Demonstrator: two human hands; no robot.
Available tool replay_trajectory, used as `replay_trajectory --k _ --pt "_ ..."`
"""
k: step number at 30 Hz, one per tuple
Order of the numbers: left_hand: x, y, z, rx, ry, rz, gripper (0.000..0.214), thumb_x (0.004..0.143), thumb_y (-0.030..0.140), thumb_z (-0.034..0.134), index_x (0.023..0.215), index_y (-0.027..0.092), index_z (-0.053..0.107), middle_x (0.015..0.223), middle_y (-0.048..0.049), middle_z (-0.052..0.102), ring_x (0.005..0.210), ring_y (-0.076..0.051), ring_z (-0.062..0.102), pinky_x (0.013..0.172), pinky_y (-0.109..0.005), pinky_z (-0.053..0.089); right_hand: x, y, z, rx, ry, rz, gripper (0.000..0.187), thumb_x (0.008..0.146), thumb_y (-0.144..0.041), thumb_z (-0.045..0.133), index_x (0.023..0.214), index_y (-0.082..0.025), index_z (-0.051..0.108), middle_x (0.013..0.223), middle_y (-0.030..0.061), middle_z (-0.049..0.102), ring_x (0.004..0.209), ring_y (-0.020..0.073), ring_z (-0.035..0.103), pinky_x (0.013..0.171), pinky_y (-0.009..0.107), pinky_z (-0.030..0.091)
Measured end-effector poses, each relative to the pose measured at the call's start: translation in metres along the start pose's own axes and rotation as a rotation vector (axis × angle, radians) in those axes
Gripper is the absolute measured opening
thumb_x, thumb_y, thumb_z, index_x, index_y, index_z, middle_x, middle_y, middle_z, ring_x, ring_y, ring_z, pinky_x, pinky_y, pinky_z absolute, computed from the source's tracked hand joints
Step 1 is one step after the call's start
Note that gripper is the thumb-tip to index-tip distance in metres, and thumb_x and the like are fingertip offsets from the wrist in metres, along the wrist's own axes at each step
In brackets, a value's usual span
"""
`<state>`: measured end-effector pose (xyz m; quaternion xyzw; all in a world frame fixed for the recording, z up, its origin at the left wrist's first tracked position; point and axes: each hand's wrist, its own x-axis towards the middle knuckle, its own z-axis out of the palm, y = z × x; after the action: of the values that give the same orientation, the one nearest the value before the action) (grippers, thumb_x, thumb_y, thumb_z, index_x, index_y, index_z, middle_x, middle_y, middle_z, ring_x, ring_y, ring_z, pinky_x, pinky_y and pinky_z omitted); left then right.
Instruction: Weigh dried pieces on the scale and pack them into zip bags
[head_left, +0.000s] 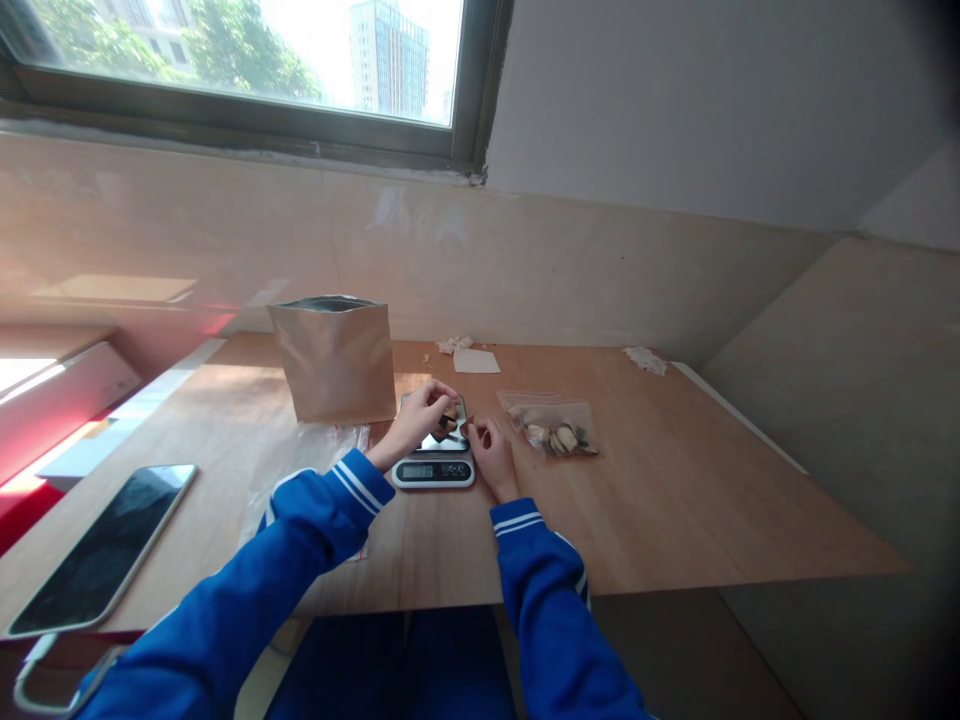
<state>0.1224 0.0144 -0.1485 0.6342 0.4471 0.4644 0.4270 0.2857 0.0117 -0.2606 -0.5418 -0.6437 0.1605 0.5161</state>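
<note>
A small white digital scale [433,473] with a lit display lies between my hands. On its shiny plate is a little heap of dark and brown dried slices [447,428]. My left hand [420,415] is over the plate from the left, its fingers pinched together above the heap; what they hold is hidden. At the plate's right edge, my right hand [493,455] pinches a small brown dried piece [467,428]. Just right of that hand lies a clear zip bag [581,415] containing pale and dark dried slices [562,438].
A brown foil-lined pouch [337,365] stands upright with its top open, behind left. Flat clear plastic bags [300,465] lie before it. A phone [109,550] with a cable rests at the left edge. White paper [476,361] and crumpled tissue [646,360] are near the wall.
</note>
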Motion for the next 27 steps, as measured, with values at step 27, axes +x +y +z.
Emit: replay_trajectory --k 27 --pt "0.02 -0.031 -0.036 -0.166 -0.052 -0.16 0.021 0.065 0.024 0.059 0.083 0.014 0.061 0.087 -0.0049 0.061 0.084 -0.015 0.06 0.074 -0.027 0.048 0.001 0.0 0.002 0.046 0.037 -0.012 0.022 0.095 -0.038 0.038 0.092 -0.021 0.052 0.087 0.0032 0.055 0.077 0.0167 0.053 0.072 0.03 0.044"
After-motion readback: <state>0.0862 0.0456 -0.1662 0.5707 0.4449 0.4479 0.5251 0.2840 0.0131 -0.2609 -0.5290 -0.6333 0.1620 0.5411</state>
